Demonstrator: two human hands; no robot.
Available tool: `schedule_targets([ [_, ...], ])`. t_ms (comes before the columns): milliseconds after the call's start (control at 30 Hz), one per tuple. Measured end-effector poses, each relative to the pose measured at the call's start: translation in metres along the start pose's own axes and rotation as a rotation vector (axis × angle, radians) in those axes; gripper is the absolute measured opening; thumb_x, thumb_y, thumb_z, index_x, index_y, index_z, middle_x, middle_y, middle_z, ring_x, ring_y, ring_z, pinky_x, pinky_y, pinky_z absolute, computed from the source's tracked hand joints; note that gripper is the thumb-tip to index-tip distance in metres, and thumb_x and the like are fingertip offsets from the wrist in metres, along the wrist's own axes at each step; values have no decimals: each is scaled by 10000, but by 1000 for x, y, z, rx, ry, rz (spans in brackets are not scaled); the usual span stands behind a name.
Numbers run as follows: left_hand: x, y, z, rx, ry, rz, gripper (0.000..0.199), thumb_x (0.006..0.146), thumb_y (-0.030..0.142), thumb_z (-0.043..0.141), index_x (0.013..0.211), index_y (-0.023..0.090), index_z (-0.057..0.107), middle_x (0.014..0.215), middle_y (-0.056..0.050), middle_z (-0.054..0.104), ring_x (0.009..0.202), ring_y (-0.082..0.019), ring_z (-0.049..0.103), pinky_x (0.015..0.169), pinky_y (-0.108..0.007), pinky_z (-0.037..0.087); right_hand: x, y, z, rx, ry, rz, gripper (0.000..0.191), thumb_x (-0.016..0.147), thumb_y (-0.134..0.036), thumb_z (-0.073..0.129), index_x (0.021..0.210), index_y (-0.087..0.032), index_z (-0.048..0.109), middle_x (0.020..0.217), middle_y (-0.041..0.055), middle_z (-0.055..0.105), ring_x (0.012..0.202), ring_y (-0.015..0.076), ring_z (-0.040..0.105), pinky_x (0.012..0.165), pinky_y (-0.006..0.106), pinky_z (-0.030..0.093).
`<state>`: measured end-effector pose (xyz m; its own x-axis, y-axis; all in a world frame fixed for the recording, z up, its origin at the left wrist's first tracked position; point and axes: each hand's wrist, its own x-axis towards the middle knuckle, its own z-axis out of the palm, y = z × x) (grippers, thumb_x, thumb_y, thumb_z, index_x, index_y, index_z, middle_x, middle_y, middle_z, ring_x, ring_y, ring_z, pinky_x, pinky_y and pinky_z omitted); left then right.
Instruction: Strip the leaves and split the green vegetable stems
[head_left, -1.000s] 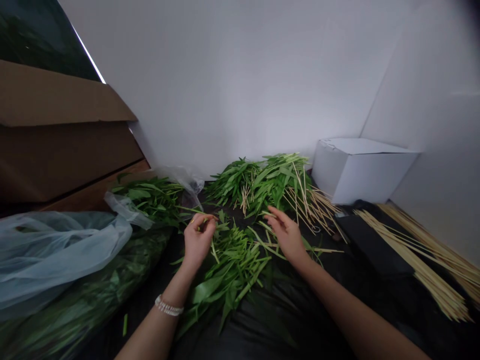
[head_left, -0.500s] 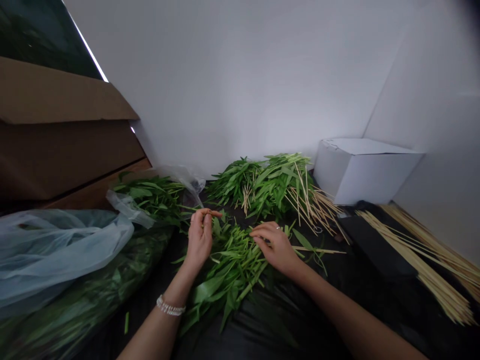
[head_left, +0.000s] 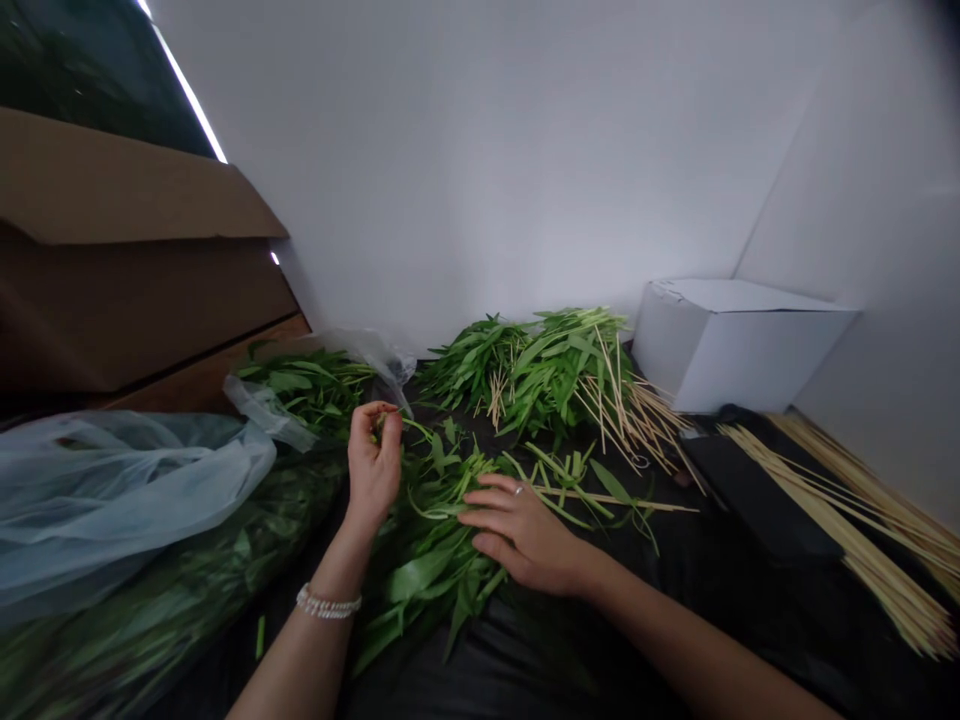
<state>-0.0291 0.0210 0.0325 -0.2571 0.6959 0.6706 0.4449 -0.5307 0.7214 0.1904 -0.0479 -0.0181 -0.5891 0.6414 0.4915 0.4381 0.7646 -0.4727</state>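
A loose pile of leafy greens (head_left: 420, 575), which look like water spinach, lies in front of me on the black covering. My left hand (head_left: 373, 465), wearing a beaded bracelet (head_left: 328, 606), is raised at the pile's left edge. Its fingers are curled and pinched on a thin green stem (head_left: 418, 428) that sticks out to the right. With fingers stretched and slightly apart, my right hand (head_left: 525, 530) rests palm down on the cut ends of the pile. Beyond it lie loose stem pieces (head_left: 574, 470) and a thin bamboo stick (head_left: 637, 502).
Bundles of greens (head_left: 555, 370) with bamboo sticks (head_left: 645, 425) lie by the wall. A white box (head_left: 757, 355), a black flat object (head_left: 761, 500) and more sticks (head_left: 847, 540) are right. Plastic bags of greens (head_left: 142, 500) and a cardboard box (head_left: 142, 310) stand left.
My left hand has moved left, drawing a stem along. My right hand has come nearer and flattened onto the pile. Some stem pieces now lie apart, to the right of the pile.
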Motion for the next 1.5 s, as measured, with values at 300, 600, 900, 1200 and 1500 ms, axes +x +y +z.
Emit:
schedule_targets([
  [300,30,8,-14,97,-253,-60,282,770,424,643,849,159,700,636,1,605,568,-124,498,543,-229,382,0,0,1,3,0,-6,333,892,-372,570,1190,-238,633,1159,39,676,1254,255,444,1030,419,362],
  [600,8,-8,-47,493,-1001,250,248,742,145,581,871,258,760,723,-20,660,662,-151,610,638,-228,430,-1,0,5,-2,9,-19,340,880,-373,585,1178,-217,638,1143,60,671,1210,268,472,1012,425,373],
  [900,19,-17,-50,545,-860,321,194,826,310,584,872,257,765,788,-46,641,717,-166,612,676,-249,445,0,8,3,76,172,-23,344,890,-360,575,1208,-234,615,1196,78,637,1199,233,489,1025,434,387],
  [1200,26,37,-18,435,-850,307,275,885,350,519,1023,247,734,889,-74,714,806,-205,641,732,-287,459,4,27,-7,126,515,161,307,896,-311,554,1194,-246,595,1051,67,676,1014,217,585,907,412,462],
  [1500,-3,54,17,401,-1019,330,206,807,186,543,857,230,738,772,-47,681,702,-180,607,675,-260,416,6,23,-8,117,557,167,188,892,-312,564,1019,-253,690,851,41,697,826,195,620,777,362,496],
])
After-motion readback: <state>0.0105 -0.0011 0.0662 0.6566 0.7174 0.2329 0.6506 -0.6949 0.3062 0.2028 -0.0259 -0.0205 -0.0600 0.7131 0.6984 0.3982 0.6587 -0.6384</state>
